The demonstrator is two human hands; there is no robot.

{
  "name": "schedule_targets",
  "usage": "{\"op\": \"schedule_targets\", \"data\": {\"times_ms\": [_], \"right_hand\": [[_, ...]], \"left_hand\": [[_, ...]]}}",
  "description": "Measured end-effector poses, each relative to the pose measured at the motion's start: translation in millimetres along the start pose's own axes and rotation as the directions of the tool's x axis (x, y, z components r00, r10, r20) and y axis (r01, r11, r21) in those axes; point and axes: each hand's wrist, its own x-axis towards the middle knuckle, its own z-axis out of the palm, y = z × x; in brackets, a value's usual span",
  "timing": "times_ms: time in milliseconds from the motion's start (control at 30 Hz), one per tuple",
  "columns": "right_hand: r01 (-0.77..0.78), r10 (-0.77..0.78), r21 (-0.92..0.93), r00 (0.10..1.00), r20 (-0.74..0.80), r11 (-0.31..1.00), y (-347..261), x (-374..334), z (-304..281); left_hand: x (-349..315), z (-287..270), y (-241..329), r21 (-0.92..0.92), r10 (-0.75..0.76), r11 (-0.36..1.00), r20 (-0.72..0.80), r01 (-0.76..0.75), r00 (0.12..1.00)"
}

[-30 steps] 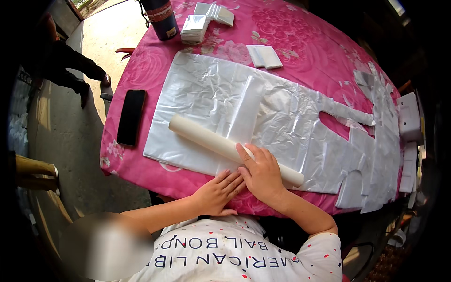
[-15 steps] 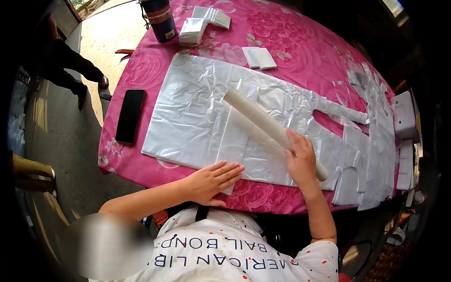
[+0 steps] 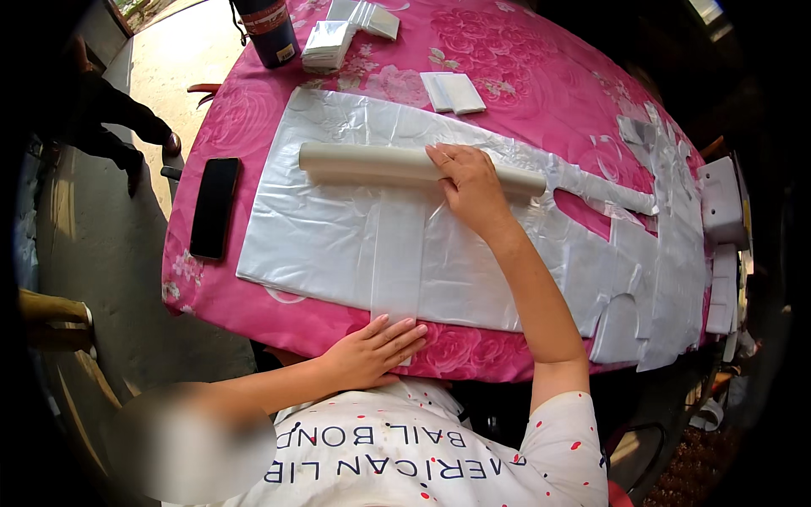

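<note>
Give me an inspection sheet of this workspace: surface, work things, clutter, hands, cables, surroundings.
Surface: pink flowered tablecloth, partly covered by plastic sheets.
Work things: pale roll lying across the sheets; translucent strip running toward the wearer.
Clutter: dark phone at left; dark bottle and folded white packets along the far side.
Hands: left hand flat, fingers over the strip's near end; right hand curled over the roll.
Cables: nothing seen.
Surroundings: dark-trousered legs and tan-trousered legs on the grey floor, left.
</note>
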Motion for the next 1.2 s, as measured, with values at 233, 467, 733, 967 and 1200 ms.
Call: {"op": "schedule_targets", "data": {"times_ms": [233, 467, 733, 967, 1200], "right_hand": [[0.075, -0.154, 0.357, 0.968, 0.199, 0.931, -49.9, -50.2, -18.6], [0.128, -0.242, 0.37, 0.928, 0.282, 0.92, -80.5, -96.4, -10.7], [0.094, -0.145, 0.306, 0.978, 0.15, 0.947, -87.7, -98.5, 1.3], [0.109, -0.131, 0.261, 0.989, 0.068, 0.959, -87.5, -101.7, 1.1], [0.037, -0.067, 0.355, 0.995, 0.075, 0.934, -75.0, -101.7, -6.6]], "left_hand": [[-28.9, 9.4, -7.1, -0.12, 0.066, 0.988, -0.209, -0.093, 0.976], [-24.4, -0.5, -13.3, -0.25, 0.023, 0.961, -0.351, -0.117, 0.936], [-5.8, -37.0, -29.6, -0.57, -0.182, 0.777, -0.608, -0.266, 0.773], [4.3, -24.1, -60.6, -0.142, -0.21, 0.976, -0.425, 0.164, 0.881], [14.3, -33.3, -63.3, -0.369, -0.354, 0.906, -0.394, 0.207, 0.848]]}}
